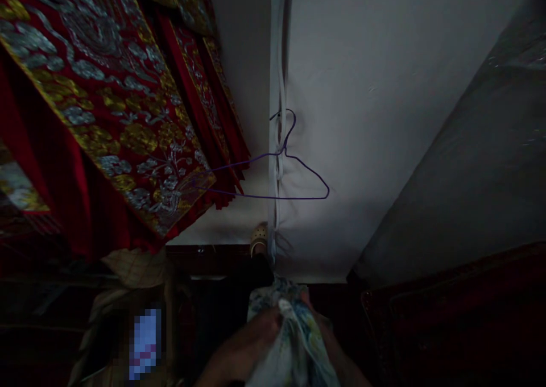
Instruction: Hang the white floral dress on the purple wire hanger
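At the bottom middle of the dim head view, my left hand (249, 341) is closed around a bunched light floral cloth (290, 341). My right hand (326, 333) grips the same cloth from its right side, mostly hidden behind the folds. Above them an empty purple wire hanger (298, 174) hangs on a white cord (279, 91) that runs down the corner of a pale wall. The cloth sits well below the hanger and does not touch it.
Red fabric with gold and silver embroidery (106, 103) hangs at the upper left, reaching close to the hanger's left end. A grey slanted surface (478, 148) fills the right. A small beige object (259, 238) sits at the wall's base. Dark furniture lies below.
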Demonstrator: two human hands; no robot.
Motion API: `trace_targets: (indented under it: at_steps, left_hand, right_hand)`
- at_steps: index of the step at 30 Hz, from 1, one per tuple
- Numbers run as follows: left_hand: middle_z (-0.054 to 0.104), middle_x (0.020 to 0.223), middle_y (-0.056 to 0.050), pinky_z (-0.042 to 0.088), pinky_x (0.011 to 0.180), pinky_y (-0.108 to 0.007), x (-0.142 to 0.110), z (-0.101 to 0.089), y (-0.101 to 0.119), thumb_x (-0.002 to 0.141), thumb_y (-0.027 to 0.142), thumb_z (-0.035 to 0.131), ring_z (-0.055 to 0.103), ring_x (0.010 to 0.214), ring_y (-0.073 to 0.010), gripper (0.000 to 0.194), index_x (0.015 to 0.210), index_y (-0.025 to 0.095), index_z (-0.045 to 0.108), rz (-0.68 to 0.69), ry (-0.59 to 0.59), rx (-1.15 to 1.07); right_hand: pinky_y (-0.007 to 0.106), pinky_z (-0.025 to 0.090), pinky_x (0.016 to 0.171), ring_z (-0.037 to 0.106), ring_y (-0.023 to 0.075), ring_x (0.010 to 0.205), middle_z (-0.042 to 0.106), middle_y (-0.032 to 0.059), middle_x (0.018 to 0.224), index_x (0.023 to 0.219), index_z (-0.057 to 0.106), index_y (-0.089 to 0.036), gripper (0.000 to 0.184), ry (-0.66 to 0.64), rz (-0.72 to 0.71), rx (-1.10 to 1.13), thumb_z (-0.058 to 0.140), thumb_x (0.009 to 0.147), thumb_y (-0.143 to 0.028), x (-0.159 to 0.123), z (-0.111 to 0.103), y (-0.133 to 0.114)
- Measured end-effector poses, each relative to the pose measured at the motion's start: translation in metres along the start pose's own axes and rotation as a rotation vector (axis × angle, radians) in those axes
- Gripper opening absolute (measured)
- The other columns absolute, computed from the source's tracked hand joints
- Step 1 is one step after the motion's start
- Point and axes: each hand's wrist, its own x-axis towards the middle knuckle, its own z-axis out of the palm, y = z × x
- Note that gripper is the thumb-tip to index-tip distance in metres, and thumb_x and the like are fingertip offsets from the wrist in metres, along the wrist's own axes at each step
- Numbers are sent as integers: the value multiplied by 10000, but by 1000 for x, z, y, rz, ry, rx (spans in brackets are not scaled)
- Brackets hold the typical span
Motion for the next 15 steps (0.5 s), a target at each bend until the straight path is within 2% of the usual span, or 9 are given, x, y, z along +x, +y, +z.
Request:
trace_targets:
  at_steps: [3,6,8,10,12,14,15]
  left_hand:
    - [655,1362,-124,374,1172,-507,-8,12,-30,951,696,432,570,1316,-308,636,1377,262,620,-40,-4,-21]
    - [656,1355,-119,438,1124,-492,-13,2,-38,890,522,652,590,1272,-320,460,1268,259,667,31,166,95]
    - [690,1263,-113,431,1133,-497,-14,-13,-27,852,370,686,601,1238,-319,317,1143,244,680,113,298,231]
    - [716,1068,-68,369,1187,-505,-14,-28,-8,817,192,630,645,1127,-273,173,985,231,645,177,346,392]
    - [673,903,-15,313,1226,-503,-13,-39,14,760,86,580,669,982,-219,191,891,225,569,217,327,563]
    - [653,907,-9,311,1224,-509,-11,-47,30,739,62,563,667,944,-207,252,928,225,530,235,329,718]
    - [661,946,-22,314,1218,-522,-10,-52,34,743,66,564,665,972,-218,281,971,224,525,235,344,786]
  right_hand:
    - [392,578,801,714,249,944,739,97,976,1118,703,-188,544,-25,54,31,521,947,-671,-10,-17,-2]
    - [344,569,701,715,252,820,720,83,797,971,750,-181,631,-120,174,75,660,771,-773,-14,-45,-13]
    - [284,542,636,677,200,712,699,49,742,915,761,-178,588,-231,325,84,825,632,-689,-11,-63,-31]
    - [224,495,575,610,140,641,689,22,740,902,768,-183,469,-349,425,27,899,604,-520,-4,-76,-57]
    - [195,433,502,529,103,572,665,5,703,847,764,-184,306,-428,420,-85,877,659,-397,3,-82,-86]
    - [194,367,437,447,88,502,609,-10,613,720,734,-184,211,-443,362,-177,835,708,-369,7,-84,-112]
    - [200,343,416,421,86,476,583,-13,576,664,712,-189,229,-407,323,-216,817,729,-381,8,-84,-122]
